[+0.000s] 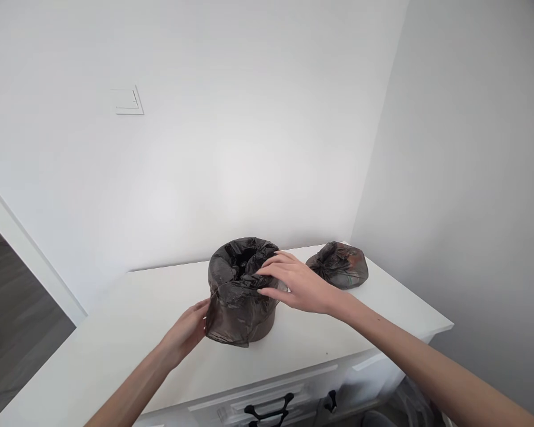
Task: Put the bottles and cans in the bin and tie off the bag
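A small brown bin [263,329] stands upright, lined with a thin black bin bag [231,317] folded over its rim. The bag's loose edge hangs down the front, and its mouth gapes dark at the top. At the left side, my left hand [187,332] grips the hanging part of the bag; its fingertips are partly hidden behind the plastic. My right hand [296,283] rests on the right of the rim, fingers stretched out and thumb apart, touching the bag.
Behind my right hand lies a knotted, filled black bag [343,267], with some orange showing through. Everything stands on a white dresser [160,296] with black handles [271,409], against a white wall with a switch [128,101]. A doorway opens at far left.
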### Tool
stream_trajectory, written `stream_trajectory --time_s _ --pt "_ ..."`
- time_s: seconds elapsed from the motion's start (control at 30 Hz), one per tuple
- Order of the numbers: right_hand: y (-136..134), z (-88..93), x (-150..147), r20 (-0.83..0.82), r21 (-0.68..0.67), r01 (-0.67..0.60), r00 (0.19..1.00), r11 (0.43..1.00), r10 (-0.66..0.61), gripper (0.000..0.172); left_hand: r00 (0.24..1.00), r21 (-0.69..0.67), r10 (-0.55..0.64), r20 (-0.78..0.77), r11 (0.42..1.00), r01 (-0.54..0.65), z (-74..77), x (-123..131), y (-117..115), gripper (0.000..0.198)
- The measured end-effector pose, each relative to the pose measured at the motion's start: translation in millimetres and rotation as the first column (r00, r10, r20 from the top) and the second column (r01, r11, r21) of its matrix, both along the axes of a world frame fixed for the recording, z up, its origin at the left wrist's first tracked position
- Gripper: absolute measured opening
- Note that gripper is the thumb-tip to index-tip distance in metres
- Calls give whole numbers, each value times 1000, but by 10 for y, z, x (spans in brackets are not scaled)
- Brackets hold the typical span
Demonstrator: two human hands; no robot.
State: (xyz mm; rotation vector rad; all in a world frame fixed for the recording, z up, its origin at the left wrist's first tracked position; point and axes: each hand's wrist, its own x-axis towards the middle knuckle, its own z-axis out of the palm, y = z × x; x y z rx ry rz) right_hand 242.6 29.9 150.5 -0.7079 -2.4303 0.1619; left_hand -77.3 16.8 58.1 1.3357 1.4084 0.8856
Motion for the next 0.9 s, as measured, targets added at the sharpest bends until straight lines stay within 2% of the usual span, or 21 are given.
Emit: stream_trajectory --time_s 0.07,0.13,0.2,0.33,0.47,0.67,0.9 --pt "34 2 -41 58 39 -40 998 998 37 23 995 83 79 -62 994 -74 -158 37 -7 68" --pt "27 8 -18 86 61 -43 996 997 38 22 972 182 170 -160 973 -140 -301 52 -1 75" --pt "-43 33 61 125 84 -15 992 996 4 25 946 267 217 -241 952 -151 -429 77 4 78" --pt "-306 88 354 255 164 32 964 986 -74 30 904 355 261 -340 925 -134 -669 144 -13 68" --pt "-568 76 826 334 224 107 925 969 -180 32 833 413 320 -451 902 -123 -868 123 -21 54" --pt "-733 -14 1735 380 207 349 832 914 -404 41 761 455 333 -557 889 -55 -950 72 24 37" --pt "-449 -159 2533 366 206 602 684 771 -632 42 721 465 347 -600 885 -40 -1024 47 104 37"
